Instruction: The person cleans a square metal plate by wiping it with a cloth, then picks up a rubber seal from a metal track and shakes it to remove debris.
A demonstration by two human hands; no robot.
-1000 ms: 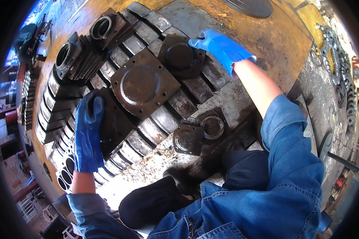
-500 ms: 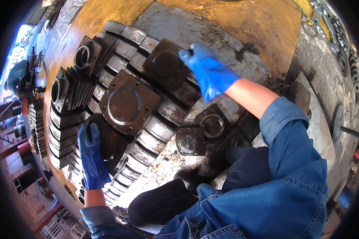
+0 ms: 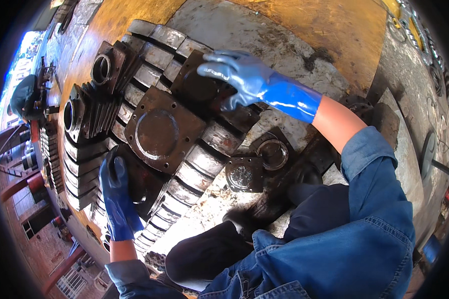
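Observation:
My left hand (image 3: 115, 194), in a blue rubber glove, is closed on the near-left edge of a dark metal block (image 3: 143, 182); the fingertips are partly hidden. Against that block sits a rusty square flange plate (image 3: 157, 130) with a round groove and bolt holes. My right hand (image 3: 239, 79), gloved likewise, has its fingers spread and holds nothing. It is over the right side of another dark square plate (image 3: 187, 79), partly covering it; contact cannot be made out. Rows of curved, ribbed metal castings (image 3: 197, 167) lie under and around the plates.
Two finned cylinders (image 3: 101, 70) with round bores stand at the left. Near my knees lie a small square plate (image 3: 244, 175) and a ring-shaped flange (image 3: 273, 153). Metal sheets (image 3: 284, 45) cover the ground beyond. Another person (image 3: 24, 97) is far left; chains (image 3: 424, 50) lie far right.
My right hand has opened from a closer grip near the far plate's edge, its fingers now spread over that plate's right side. The left hand keeps its place on the block.

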